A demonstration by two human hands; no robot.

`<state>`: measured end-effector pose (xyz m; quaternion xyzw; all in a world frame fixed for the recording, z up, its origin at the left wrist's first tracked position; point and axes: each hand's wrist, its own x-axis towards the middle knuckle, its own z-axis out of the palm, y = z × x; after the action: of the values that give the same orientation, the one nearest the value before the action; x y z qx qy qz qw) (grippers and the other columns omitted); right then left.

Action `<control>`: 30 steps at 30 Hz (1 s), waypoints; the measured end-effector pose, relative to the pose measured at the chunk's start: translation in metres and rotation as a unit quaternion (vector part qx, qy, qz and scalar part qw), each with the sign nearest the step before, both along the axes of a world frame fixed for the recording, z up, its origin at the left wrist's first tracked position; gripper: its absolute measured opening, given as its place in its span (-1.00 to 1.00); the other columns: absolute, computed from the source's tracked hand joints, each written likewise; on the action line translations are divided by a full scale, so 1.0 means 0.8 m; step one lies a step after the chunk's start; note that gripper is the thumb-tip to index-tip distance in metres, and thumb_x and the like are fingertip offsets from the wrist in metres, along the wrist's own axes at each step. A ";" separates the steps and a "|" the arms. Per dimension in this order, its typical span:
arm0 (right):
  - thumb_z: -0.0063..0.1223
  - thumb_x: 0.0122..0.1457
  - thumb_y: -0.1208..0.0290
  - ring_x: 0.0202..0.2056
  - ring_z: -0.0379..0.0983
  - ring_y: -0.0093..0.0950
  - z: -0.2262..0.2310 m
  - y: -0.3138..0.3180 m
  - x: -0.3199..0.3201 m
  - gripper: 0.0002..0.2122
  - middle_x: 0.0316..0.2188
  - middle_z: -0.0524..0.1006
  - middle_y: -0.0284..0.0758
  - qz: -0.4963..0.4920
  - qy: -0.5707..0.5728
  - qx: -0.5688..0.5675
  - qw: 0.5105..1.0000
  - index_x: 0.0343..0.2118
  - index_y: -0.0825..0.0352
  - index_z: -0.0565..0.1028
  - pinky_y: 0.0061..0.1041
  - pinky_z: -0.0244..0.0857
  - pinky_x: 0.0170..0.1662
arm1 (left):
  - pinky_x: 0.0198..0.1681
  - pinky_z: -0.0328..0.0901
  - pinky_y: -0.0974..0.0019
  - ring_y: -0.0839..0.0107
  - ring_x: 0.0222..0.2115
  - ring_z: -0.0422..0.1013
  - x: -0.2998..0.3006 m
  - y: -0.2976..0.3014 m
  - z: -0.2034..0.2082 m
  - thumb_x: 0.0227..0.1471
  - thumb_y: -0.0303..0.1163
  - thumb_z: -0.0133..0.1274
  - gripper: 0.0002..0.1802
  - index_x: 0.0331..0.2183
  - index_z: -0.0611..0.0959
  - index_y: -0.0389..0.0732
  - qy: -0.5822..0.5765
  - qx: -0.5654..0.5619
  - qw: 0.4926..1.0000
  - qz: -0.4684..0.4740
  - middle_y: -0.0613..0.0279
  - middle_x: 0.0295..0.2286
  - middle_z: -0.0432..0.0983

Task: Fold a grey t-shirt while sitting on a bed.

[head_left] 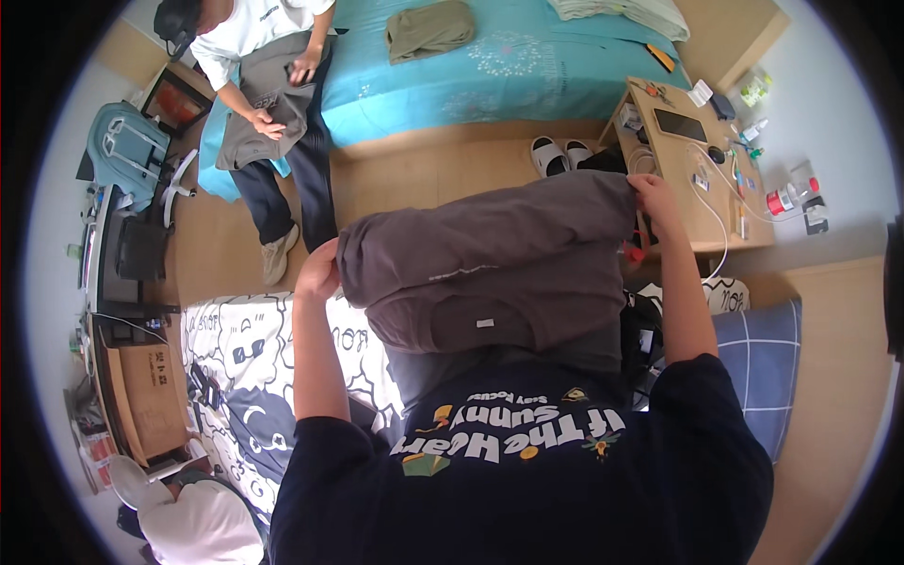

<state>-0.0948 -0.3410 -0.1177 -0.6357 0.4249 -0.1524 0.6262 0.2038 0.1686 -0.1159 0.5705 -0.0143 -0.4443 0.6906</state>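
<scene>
A dark grey-brown T-shirt (499,240) stretches between my two hands in front of me, its far part folded over toward the collar. The neckline with a small white label lies on the side nearest me, over my lap. My left hand (320,270) is closed on the left end of the fold. At the right end, my right hand (653,196) pinches the fabric's far corner. Some fingers of both hands are hidden by the cloth.
Across from me a person (273,56) sits on a turquoise-covered bed (527,85), handling a grey shirt (266,104). A folded olive garment (430,30) lies there. To the right stands a wooden desk (692,155) with a phone and cables; white slippers (549,157) are beside it. A patterned bed (245,405) is at left.
</scene>
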 end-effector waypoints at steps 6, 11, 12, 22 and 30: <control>0.11 0.08 0.29 -0.53 0.45 -0.56 0.014 -0.012 0.003 -0.77 -0.54 0.51 -0.38 0.091 0.138 -0.128 0.978 -0.37 0.40 0.54 -0.58 0.35 -0.43 | -0.33 0.34 0.47 0.56 -0.39 0.44 0.002 -0.004 0.008 0.15 -0.34 -0.02 -0.73 -0.17 0.56 -0.32 -0.048 0.002 0.999 -0.014 0.32 -0.34 0.53; 0.13 -0.03 0.31 -0.57 0.48 -0.50 0.024 -0.009 0.009 -0.73 -0.62 0.52 -0.29 0.170 0.174 -0.194 0.950 -0.44 0.48 0.57 -0.53 0.38 -0.50 | -0.61 0.12 0.48 0.61 -0.67 0.24 0.004 -0.033 0.027 0.03 -0.39 0.04 -0.83 -0.49 0.59 -0.28 -0.192 0.165 0.964 -0.084 0.49 -0.64 0.37; 0.14 -0.07 0.31 -0.57 0.48 -0.49 0.025 -0.007 0.012 -0.72 -0.63 0.52 -0.28 0.188 0.181 -0.196 0.945 -0.44 0.50 0.57 -0.52 0.39 -0.51 | -0.65 0.07 0.47 0.61 -0.71 0.20 0.003 -0.041 0.034 0.00 -0.40 0.04 -0.83 -0.55 0.59 -0.27 -0.208 0.192 0.954 -0.095 0.51 -0.70 0.32; 0.06 0.04 0.34 -0.49 0.46 -0.53 -0.001 -0.026 0.003 -0.79 -0.51 0.53 -0.33 0.067 0.062 -0.089 0.992 -0.38 0.42 0.55 -0.54 0.37 -0.39 | -0.63 0.10 0.46 0.57 -0.70 0.24 0.004 -0.037 0.029 -0.11 -0.41 0.03 -0.84 -0.57 0.59 -0.30 -0.332 0.244 0.911 0.029 0.39 -0.70 0.37; -0.18 0.24 0.37 -0.14 0.45 -0.44 -0.025 -0.041 -0.045 -0.77 -0.21 0.54 -0.28 -0.004 -0.445 0.298 0.845 -0.16 0.37 0.44 -0.44 0.27 0.05 | 0.19 0.10 0.04 0.13 0.01 0.32 0.014 0.070 0.012 -0.07 -0.28 0.02 -0.50 -0.07 0.49 -0.31 -0.027 -0.317 0.928 0.195 0.03 -0.02 0.41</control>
<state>-0.1310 -0.3737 -0.1376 -0.2811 0.1281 -0.2873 0.9067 0.2154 0.2242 -0.1067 0.3253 -0.0619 -0.2574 0.9078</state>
